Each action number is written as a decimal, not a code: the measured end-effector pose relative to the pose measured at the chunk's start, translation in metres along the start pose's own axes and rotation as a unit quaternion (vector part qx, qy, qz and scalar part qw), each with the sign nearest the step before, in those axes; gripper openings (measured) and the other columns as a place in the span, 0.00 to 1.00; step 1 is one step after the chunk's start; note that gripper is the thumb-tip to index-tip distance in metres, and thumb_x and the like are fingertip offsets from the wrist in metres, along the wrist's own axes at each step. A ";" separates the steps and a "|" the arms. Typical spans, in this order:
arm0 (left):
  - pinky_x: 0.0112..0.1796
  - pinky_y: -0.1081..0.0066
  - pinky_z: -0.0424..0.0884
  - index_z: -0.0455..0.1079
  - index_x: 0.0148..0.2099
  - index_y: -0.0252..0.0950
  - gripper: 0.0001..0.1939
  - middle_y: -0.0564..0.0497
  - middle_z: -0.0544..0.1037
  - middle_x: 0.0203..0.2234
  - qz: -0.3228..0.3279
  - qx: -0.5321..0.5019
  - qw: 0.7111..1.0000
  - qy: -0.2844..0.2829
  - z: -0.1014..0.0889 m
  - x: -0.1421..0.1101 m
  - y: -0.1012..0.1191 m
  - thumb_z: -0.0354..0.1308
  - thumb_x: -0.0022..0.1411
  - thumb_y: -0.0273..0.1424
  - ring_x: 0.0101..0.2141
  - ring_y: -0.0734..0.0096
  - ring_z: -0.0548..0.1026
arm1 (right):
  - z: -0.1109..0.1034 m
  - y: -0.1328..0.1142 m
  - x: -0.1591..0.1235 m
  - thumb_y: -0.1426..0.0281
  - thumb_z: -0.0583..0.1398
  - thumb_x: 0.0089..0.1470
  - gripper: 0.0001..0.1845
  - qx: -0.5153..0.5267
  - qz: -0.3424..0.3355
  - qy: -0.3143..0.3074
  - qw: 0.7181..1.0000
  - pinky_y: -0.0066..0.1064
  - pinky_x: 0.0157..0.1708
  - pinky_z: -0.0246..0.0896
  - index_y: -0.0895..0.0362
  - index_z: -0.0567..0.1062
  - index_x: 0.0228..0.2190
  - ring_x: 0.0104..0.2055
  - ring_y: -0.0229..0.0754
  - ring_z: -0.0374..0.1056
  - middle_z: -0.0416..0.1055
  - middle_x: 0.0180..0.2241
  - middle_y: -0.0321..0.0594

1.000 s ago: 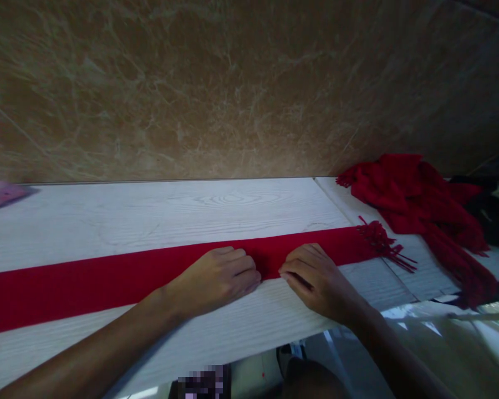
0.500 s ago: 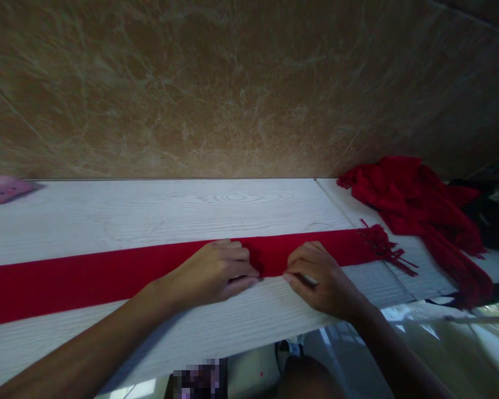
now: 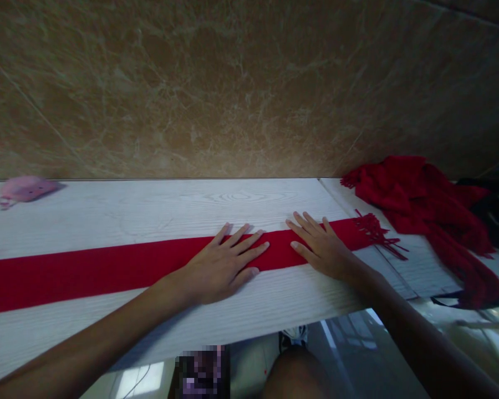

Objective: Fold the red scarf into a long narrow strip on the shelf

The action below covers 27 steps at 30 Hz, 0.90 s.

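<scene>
A long red scarf [image 3: 108,267] lies as a flat strip along the white wood-grain table [image 3: 199,208], its fringed end to the right. My left hand [image 3: 228,263] rests on the strip near the middle, palm down with fingers spread. Just to the right, my right hand [image 3: 320,246] also lies flat on the scarf, fingers apart, close to the fringe. Neither hand grips anything. The scarf's left end runs out of view.
A second red scarf [image 3: 424,194] is heaped at the right end, beside a black item. A small pink pouch-like object [image 3: 29,188] sits at the far left. The brown marble wall [image 3: 233,94] borders the table's back; its front edge is near me.
Both hands have gone from curled fingers at the scarf's near edge to open palms flat on it. The fringed end has shifted slightly up and left in view.
</scene>
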<state>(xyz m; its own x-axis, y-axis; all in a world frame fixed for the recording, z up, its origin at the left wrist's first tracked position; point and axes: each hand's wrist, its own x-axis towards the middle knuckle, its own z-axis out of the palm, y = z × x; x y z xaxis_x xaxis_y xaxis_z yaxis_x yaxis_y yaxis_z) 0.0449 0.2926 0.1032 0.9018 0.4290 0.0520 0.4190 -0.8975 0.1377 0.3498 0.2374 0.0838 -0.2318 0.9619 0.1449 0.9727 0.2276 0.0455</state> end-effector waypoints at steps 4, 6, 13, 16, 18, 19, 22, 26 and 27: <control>0.71 0.44 0.37 0.45 0.77 0.49 0.31 0.50 0.46 0.76 -0.006 -0.005 1.000 0.001 -0.002 -0.006 -0.003 0.37 0.78 0.49 0.74 0.52 0.43 | -0.001 0.009 0.008 0.55 0.44 0.72 0.31 0.002 -0.018 -0.013 1.000 0.68 0.68 0.45 0.49 0.57 0.71 0.75 0.57 0.43 0.48 0.74 0.45; 0.71 0.45 0.37 0.46 0.77 0.49 0.31 0.50 0.47 0.76 -0.008 -0.007 1.000 0.003 -0.002 -0.006 -0.002 0.37 0.78 0.49 0.74 0.53 0.42 | -0.003 0.007 0.010 0.55 0.45 0.72 0.31 0.002 -0.014 -0.012 1.000 0.69 0.68 0.44 0.48 0.57 0.71 0.75 0.58 0.43 0.48 0.74 0.44; 0.71 0.43 0.36 0.48 0.77 0.46 0.33 0.49 0.46 0.76 -0.027 -0.012 0.999 -0.014 -0.003 -0.005 0.000 0.36 0.77 0.52 0.75 0.52 0.40 | -0.016 -0.053 0.016 0.58 0.41 0.74 0.30 0.008 -0.051 0.065 0.997 0.69 0.68 0.43 0.52 0.59 0.70 0.76 0.57 0.41 0.47 0.74 0.48; 0.72 0.44 0.35 0.50 0.76 0.43 0.33 0.47 0.47 0.76 -0.032 -0.015 0.999 -0.019 -0.003 -0.005 0.001 0.36 0.77 0.51 0.75 0.53 0.40 | -0.011 -0.074 0.018 0.59 0.40 0.74 0.31 0.010 -0.081 0.067 0.994 0.67 0.68 0.45 0.54 0.57 0.71 0.75 0.56 0.45 0.50 0.73 0.49; 0.72 0.44 0.35 0.50 0.76 0.42 0.33 0.47 0.47 0.75 -0.031 -0.020 0.999 -0.019 -0.004 -0.005 0.001 0.37 0.77 0.51 0.75 0.54 0.39 | -0.005 -0.078 0.018 0.58 0.41 0.74 0.31 0.012 -0.084 0.063 0.994 0.66 0.68 0.47 0.55 0.57 0.71 0.74 0.56 0.48 0.53 0.72 0.50; 0.72 0.44 0.35 0.49 0.76 0.43 0.33 0.47 0.47 0.75 -0.032 -0.023 0.999 -0.019 -0.004 -0.005 0.001 0.37 0.77 0.51 0.75 0.54 0.39 | -0.003 -0.077 0.018 0.57 0.41 0.74 0.32 0.012 -0.085 0.063 0.994 0.65 0.68 0.47 0.56 0.57 0.71 0.74 0.56 0.49 0.53 0.72 0.51; 0.72 0.45 0.34 0.46 0.77 0.45 0.34 0.49 0.45 0.76 -0.037 -0.030 0.999 -0.023 -0.005 -0.005 0.001 0.38 0.77 0.52 0.75 0.54 0.40 | 0.001 -0.073 0.018 0.55 0.42 0.74 0.33 0.014 -0.087 0.064 0.994 0.65 0.69 0.47 0.58 0.57 0.71 0.74 0.56 0.48 0.52 0.72 0.51; 0.72 0.44 0.36 0.45 0.77 0.45 0.33 0.49 0.44 0.76 -0.034 -0.025 0.999 -0.020 -0.005 -0.005 0.000 0.38 0.77 0.50 0.75 0.53 0.41 | 0.001 -0.070 0.018 0.54 0.42 0.73 0.34 0.027 -0.088 0.053 0.994 0.64 0.70 0.45 0.58 0.55 0.71 0.74 0.57 0.48 0.52 0.72 0.50; 0.72 0.44 0.36 0.45 0.77 0.45 0.33 0.50 0.44 0.76 -0.033 -0.021 0.999 -0.016 -0.005 -0.005 0.000 0.39 0.77 0.50 0.75 0.53 0.41 | 0.001 -0.070 0.018 0.54 0.43 0.73 0.34 0.030 -0.087 0.049 0.995 0.64 0.70 0.44 0.56 0.55 0.72 0.74 0.57 0.48 0.51 0.72 0.49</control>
<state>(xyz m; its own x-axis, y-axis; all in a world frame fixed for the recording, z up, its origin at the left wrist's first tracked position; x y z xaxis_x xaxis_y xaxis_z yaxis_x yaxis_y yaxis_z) 0.0395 0.2909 0.1076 0.8753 0.4835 0.0092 0.4740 -0.8617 0.1813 0.2780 0.2390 0.0824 -0.3938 0.8886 0.2353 0.9160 0.4008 0.0196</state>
